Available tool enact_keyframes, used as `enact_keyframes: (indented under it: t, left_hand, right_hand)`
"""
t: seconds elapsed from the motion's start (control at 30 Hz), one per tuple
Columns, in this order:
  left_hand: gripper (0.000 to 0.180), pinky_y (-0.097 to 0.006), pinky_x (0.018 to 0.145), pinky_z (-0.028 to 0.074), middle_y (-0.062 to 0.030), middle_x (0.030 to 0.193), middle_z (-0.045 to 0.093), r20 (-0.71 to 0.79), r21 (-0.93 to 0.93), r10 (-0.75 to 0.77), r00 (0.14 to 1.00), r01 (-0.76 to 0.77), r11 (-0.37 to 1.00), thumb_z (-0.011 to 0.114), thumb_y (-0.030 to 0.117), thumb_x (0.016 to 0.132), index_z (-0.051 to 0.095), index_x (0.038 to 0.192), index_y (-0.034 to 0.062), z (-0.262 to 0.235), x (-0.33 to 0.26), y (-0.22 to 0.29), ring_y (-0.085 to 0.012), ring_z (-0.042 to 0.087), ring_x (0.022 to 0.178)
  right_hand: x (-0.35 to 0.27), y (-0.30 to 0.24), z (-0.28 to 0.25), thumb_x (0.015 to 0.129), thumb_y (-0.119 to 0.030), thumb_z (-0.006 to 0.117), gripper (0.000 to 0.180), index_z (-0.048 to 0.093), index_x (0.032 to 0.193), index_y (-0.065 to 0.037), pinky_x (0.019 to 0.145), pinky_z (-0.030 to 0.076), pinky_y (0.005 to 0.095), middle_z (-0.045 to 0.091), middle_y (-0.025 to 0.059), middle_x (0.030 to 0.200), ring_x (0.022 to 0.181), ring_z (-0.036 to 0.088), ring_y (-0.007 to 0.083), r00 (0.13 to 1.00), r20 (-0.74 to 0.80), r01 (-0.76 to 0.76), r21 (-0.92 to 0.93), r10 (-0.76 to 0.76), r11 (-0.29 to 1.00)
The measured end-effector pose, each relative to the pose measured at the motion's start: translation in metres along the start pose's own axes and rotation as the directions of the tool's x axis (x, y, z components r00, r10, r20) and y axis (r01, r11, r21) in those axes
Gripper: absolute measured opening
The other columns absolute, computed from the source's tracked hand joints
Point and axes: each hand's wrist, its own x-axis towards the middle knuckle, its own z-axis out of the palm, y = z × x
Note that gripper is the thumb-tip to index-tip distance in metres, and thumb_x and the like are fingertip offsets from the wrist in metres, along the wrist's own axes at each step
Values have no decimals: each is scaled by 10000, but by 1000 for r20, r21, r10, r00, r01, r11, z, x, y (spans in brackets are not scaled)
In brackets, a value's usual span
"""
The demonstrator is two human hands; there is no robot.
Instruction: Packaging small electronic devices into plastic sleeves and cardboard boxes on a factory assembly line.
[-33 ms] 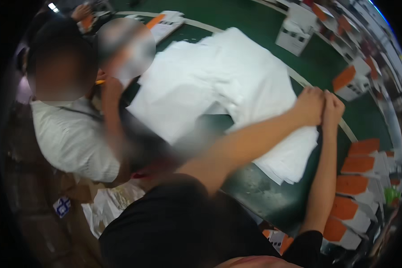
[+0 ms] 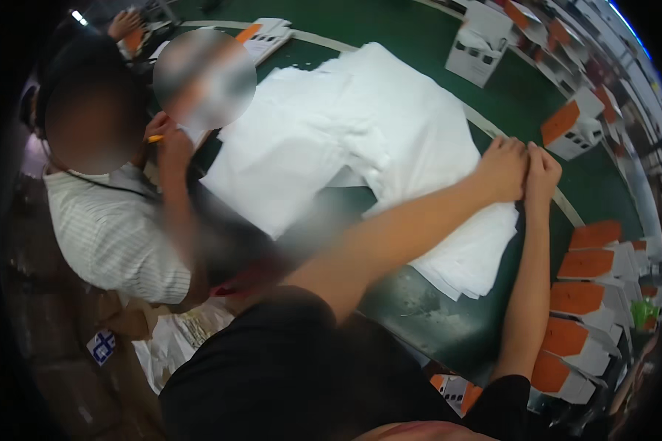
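Note:
A wide pile of thin white sheets [image 2: 412, 110] lies fanned in an arch on the green table. My left arm reaches across the pile, and my left hand [image 2: 504, 169] is closed at its right edge. Right beside it, seemingly touching, my right hand [image 2: 543, 173] is closed too, with its fingers curled. Whatever the two hands grip, if anything, is hidden by the fingers.
Orange-and-white cartons [image 2: 577, 298] stand in a row at the right edge. Another carton [image 2: 572, 125] stands beyond my hands, and an open white box [image 2: 478, 48] farther back. A co-worker [image 2: 118, 228] at the left holds something yellow. A white plastic bag [image 2: 176, 342] lies lower left.
The whole view has shifted slightly to the left. Both my hands keep the same closed pose, side by side at the pile's right edge.

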Motion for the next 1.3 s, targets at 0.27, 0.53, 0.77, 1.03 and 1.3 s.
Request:
enact_keyframes:
  t: [0.27, 0.53, 0.77, 1.03, 1.3]
  left_hand:
    - [510, -484, 1099, 345, -198, 1162, 640, -2, -15, 29, 1000, -29, 999, 652, 205, 759, 615, 1204, -42, -2, -1, 18, -353, 547, 1194]
    - [249, -442, 930, 492, -208, 974, 682, 101, -91, -59, 993, 68, 994, 647, 162, 729, 705, 881, -27, -72, 37, 34, -361, 641, 1004]
    - [322, -410, 851, 541, -191, 1040, 689, -50, -175, 60, 997, -68, 982, 719, 248, 811, 671, 1005, -4, -224, -18, 108, -326, 662, 1017]
    - [862, -529, 1031, 432, -283, 1382, 492, -268, 561, -464, 844, 528, 638, 794, 376, 791, 410, 1420, -71, -299, -192, 23, -476, 464, 1271]
    - [682, -501, 786, 571, -298, 1219, 557, -58, 682, -544, 837, 431, 590, 653, 131, 809, 387, 1382, -126, -292, -188, -16, -438, 645, 989]
  right_hand:
    - [-10, -9, -12, 962, -144, 654, 359, 543, 640, -31, 524, 273, 259, 450, -67, 612, 578, 354, 37, 996, -35, -83, 97, 87, 992]
    - [3, 4, -6, 967, -190, 685, 222, 732, 929, 24, 656, 457, 244, 648, -8, 788, 715, 558, 90, 952, -102, -225, 403, 288, 887]
    - [5, 46, -38, 983, -237, 671, 330, 578, 721, -58, 530, 322, 259, 472, -35, 638, 555, 401, 80, 993, -91, -66, 142, 80, 988]
    - [6, 3, -7, 984, -241, 662, 459, 395, 630, -127, 496, 204, 266, 305, -57, 595, 514, 263, 56, 941, -31, -302, 370, 337, 878]
    - [11, 22, -13, 974, -235, 671, 302, 624, 750, -38, 494, 220, 265, 321, -65, 596, 518, 280, 54, 948, -41, -284, 343, 317, 895]
